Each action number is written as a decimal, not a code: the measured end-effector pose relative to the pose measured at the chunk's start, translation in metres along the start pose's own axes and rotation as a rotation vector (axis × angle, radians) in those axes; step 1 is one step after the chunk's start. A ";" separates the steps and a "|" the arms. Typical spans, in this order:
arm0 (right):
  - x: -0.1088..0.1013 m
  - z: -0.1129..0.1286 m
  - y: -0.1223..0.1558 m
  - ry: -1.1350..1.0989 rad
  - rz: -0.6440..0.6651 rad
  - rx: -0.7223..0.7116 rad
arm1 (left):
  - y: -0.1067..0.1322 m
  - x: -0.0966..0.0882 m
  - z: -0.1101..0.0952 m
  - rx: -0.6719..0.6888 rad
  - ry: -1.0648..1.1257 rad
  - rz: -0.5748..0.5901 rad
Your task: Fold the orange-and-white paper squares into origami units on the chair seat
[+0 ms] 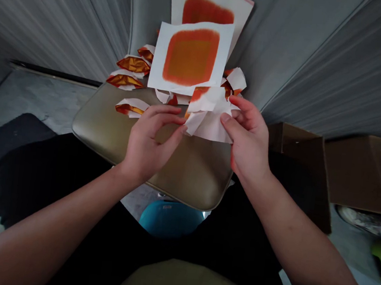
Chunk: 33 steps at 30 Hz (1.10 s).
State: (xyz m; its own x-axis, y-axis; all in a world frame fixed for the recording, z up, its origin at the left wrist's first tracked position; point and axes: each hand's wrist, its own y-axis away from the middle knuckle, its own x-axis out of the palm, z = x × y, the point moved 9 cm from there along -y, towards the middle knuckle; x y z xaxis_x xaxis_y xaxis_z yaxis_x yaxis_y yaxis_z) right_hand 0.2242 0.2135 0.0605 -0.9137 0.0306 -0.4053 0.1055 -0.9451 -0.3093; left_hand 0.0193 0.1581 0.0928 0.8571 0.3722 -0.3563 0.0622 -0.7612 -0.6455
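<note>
Between my hands is a partly folded sheet of white paper (211,120) with orange-red colour along one edge. My right hand (249,135) pinches its right side between thumb and fingers. My left hand (157,132) has its thumb and fingertips closed on the folded left corner. Just behind, a flat white sheet with an orange and gold square (191,56) lies over a similar sheet (207,10) leaning on the seat back. Folded gold-and-white paper pieces (133,65) lie to the left, with another folded piece (131,107) near my left hand and one (236,80) behind my right.
The papers rest on an olive-brown padded chair seat (187,174). Below its front edge is a blue object (172,220). Cardboard boxes (361,171) stand on the floor at right, close to a shoe (361,220). Grey curtains (81,17) hang behind.
</note>
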 end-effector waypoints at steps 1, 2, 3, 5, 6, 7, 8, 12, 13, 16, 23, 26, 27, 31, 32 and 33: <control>-0.001 -0.002 -0.001 0.004 -0.010 -0.008 | 0.000 -0.001 -0.002 0.021 0.000 -0.012; -0.002 -0.005 -0.001 0.000 -0.021 -0.009 | 0.001 -0.002 -0.001 0.008 0.027 -0.019; -0.004 -0.007 -0.002 -0.010 -0.032 -0.004 | 0.001 -0.002 0.003 -0.034 0.078 -0.029; -0.007 -0.011 -0.004 -0.031 -0.043 0.009 | 0.003 -0.004 0.017 -0.157 0.201 -0.061; -0.008 -0.011 -0.005 -0.038 -0.045 0.017 | 0.003 -0.005 0.024 -0.220 0.253 -0.077; -0.008 -0.012 -0.005 -0.043 -0.048 0.024 | 0.004 -0.006 0.031 -0.274 0.293 -0.092; -0.009 -0.012 -0.006 -0.050 -0.053 0.034 | 0.004 -0.006 0.038 -0.325 0.326 -0.100; -0.012 -0.015 -0.006 -0.113 -0.088 0.079 | 0.000 -0.007 0.061 -0.456 0.445 -0.106; -0.013 -0.016 -0.006 -0.127 -0.091 0.087 | -0.002 -0.008 0.067 -0.481 0.469 -0.101; -0.012 -0.018 -0.004 -0.130 -0.078 0.090 | -0.007 -0.016 0.084 -0.513 0.486 -0.103; -0.008 -0.022 0.002 -0.165 -0.032 0.229 | -0.013 -0.035 0.091 -0.419 0.302 -0.117; -0.003 -0.025 0.008 -0.177 0.009 0.319 | -0.009 -0.043 0.082 -0.418 0.253 -0.216; 0.001 -0.025 0.011 -0.166 0.048 0.331 | -0.008 -0.045 0.076 -0.393 0.217 -0.234; 0.027 -0.026 0.025 -0.142 0.335 0.390 | -0.006 -0.039 0.031 -0.099 -0.001 -0.115; 0.033 -0.028 0.029 -0.130 0.404 0.410 | -0.003 -0.032 0.020 -0.020 -0.056 -0.039; 0.037 -0.029 0.034 -0.109 0.454 0.425 | 0.002 -0.023 0.010 0.046 -0.114 0.042</control>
State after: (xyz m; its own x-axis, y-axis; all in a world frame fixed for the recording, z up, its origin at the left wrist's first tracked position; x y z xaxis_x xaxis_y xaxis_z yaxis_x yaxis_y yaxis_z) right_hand 0.2054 0.1924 0.0098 -0.8519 -0.4157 -0.3186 0.3471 -0.9036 0.2509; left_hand -0.0055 0.1534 0.0934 0.7945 0.4003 -0.4567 0.0015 -0.7533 -0.6577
